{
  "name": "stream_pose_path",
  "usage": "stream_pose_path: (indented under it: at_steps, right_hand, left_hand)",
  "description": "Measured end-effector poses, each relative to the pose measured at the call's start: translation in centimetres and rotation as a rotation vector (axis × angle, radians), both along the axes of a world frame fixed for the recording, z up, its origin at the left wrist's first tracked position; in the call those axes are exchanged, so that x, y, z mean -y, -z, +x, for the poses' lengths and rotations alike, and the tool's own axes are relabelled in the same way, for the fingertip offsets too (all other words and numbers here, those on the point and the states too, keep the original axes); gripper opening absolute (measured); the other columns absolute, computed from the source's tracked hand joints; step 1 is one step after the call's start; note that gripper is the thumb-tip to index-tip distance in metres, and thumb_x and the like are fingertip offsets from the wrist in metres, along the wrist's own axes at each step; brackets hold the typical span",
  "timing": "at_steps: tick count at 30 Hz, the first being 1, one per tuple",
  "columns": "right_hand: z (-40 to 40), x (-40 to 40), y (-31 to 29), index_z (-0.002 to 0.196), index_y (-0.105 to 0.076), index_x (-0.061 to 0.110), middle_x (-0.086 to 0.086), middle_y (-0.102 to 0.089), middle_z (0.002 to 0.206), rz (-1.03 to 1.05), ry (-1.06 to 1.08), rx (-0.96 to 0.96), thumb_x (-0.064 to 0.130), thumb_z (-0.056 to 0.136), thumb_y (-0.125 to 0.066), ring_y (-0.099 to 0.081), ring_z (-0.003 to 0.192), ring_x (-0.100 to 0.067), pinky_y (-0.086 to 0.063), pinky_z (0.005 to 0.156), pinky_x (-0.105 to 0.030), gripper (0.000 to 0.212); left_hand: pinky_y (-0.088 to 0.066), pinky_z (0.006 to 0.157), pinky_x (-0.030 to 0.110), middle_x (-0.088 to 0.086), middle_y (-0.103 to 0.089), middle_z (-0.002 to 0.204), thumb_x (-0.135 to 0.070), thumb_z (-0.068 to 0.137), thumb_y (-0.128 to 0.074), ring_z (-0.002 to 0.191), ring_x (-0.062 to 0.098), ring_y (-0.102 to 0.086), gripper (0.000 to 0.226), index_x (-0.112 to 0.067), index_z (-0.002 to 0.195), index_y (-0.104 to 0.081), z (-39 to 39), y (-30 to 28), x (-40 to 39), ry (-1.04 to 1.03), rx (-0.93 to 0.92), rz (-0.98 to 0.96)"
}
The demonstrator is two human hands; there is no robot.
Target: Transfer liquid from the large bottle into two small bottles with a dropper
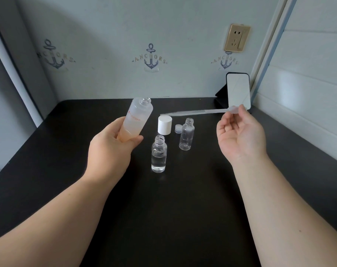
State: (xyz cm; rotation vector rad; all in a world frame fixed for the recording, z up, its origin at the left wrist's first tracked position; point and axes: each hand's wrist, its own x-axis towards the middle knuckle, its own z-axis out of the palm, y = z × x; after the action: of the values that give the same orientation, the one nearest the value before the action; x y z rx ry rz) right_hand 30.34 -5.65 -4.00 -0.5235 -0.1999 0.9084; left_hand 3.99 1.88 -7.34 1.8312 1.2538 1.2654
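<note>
Both forearms reach in over the dark table (183, 209). My left hand (109, 151) wraps its fingers round the base of the large bottle (136, 118), uncapped, tilted with its mouth up and away. My right hand (240, 135), palm up, pinches the dropper (198, 112) by its bulb; the tube lies level, tip pointing left above the white cap (164, 125). Between my hands stand two small bottles: the nearer one (159, 157) partly filled, the farther one (186, 134) looking empty, a small clear cap (177, 128) just beside it.

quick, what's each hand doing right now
Left hand: grips the tilted large bottle.
Right hand: pinches the dropper by its bulb, held level.
</note>
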Motion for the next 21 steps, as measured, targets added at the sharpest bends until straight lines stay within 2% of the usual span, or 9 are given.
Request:
stream_pose_path:
  at_steps: [3, 5, 7, 10, 12, 14, 18, 21]
  right_hand:
    - [-0.1, 0.0, 0.0, 0.091, -0.068, 0.008, -0.001, -0.068, 0.075, -0.021, 0.002, 0.029, 0.013, 0.094, -0.067, -0.062, 0.061, -0.013, -0.048, 0.059, -0.023, 0.006]
    - [-0.2, 0.0, 0.0, 0.09, -0.068, 0.008, -0.001, -0.067, 0.074, -0.023, 0.005, 0.046, 0.012, 0.095, -0.066, -0.06, 0.06, -0.013, -0.047, 0.058, -0.023, 0.007]
    - [-0.2, 0.0, -0.1, 0.088, -0.069, 0.009, -0.001, -0.067, 0.073, -0.025, 0.002, 0.065, 0.012, 0.095, -0.066, -0.06, 0.06, -0.013, -0.047, 0.057, -0.023, 0.009]
    - [-0.2, -0.1, 0.0, 0.075, -0.074, 0.01, -0.001, -0.067, 0.072, -0.03, 0.001, 0.091, 0.012, 0.094, -0.067, -0.06, 0.059, -0.013, -0.047, 0.057, -0.023, 0.021]
    - [-0.2, -0.1, 0.0, 0.079, -0.073, 0.01, -0.001, -0.067, 0.073, -0.029, -0.003, 0.097, 0.012, 0.094, -0.068, -0.06, 0.059, -0.013, -0.047, 0.057, -0.023, 0.016]
    - [-0.1, -0.1, 0.1, 0.085, -0.07, 0.009, -0.001, -0.067, 0.073, -0.028, -0.009, 0.102, 0.013, 0.093, -0.068, -0.06, 0.059, -0.013, -0.048, 0.056, -0.023, 0.009]
    - [-0.1, -0.3, 0.2, 0.075, -0.075, 0.009, -0.002, -0.067, 0.073, -0.042, -0.006, 0.133, 0.013, 0.092, -0.069, -0.059, 0.059, -0.013, -0.048, 0.057, -0.024, 0.018]
    - [0.0, -0.3, 0.3, 0.089, -0.07, 0.008, -0.002, -0.067, 0.075, -0.031, -0.006, 0.125, 0.013, 0.092, -0.069, -0.059, 0.059, -0.013, -0.048, 0.057, -0.024, 0.006]
  left_hand:
    - [-0.045, 0.07, 0.017, -0.046, -0.059, 0.094, -0.035, 0.085, -0.079, 0.089, -0.023, -0.055, 0.039, -0.064, 0.096, -0.055, 0.0, 0.0, -0.1, -0.006, 0.029, -0.023]
    - [-0.045, 0.06, 0.008, -0.049, -0.058, 0.091, -0.034, 0.084, -0.081, 0.085, -0.029, -0.053, 0.037, -0.055, 0.099, -0.055, 0.0, 0.2, -0.3, -0.024, 0.059, -0.024]
    - [-0.042, 0.051, 0.002, -0.04, -0.061, 0.085, -0.035, 0.083, -0.082, 0.08, -0.032, -0.051, 0.042, -0.049, 0.109, -0.052, 0.0, 0.4, -0.5, -0.051, 0.089, -0.027]
    - [-0.039, 0.062, 0.01, -0.032, -0.054, 0.093, -0.045, 0.082, -0.081, 0.08, -0.015, -0.056, 0.056, -0.036, 0.13, -0.053, 0.0, 0.6, -0.9, -0.089, 0.051, -0.048]
    - [-0.036, 0.066, 0.012, -0.029, -0.052, 0.097, -0.049, 0.081, -0.079, 0.083, -0.012, -0.052, 0.062, -0.032, 0.135, -0.052, 0.0, 0.7, -1.0, -0.09, 0.036, -0.056]
    - [-0.036, 0.066, 0.012, -0.03, -0.05, 0.096, -0.049, 0.081, -0.078, 0.083, -0.011, -0.05, 0.064, -0.031, 0.136, -0.05, 0.1, 0.7, -1.1, -0.075, 0.031, -0.058]
    - [-0.041, 0.069, 0.015, -0.029, -0.054, 0.101, -0.053, 0.079, -0.079, 0.09, -0.007, -0.055, 0.06, -0.038, 0.128, -0.048, 0.1, 0.4, -0.7, -0.036, 0.075, -0.068]
    - [-0.045, 0.07, 0.018, -0.025, -0.058, 0.105, -0.042, 0.084, -0.076, 0.091, -0.006, -0.061, 0.048, -0.04, 0.123, -0.047, -0.1, -0.1, 0.0, -0.037, 0.186, -0.054]
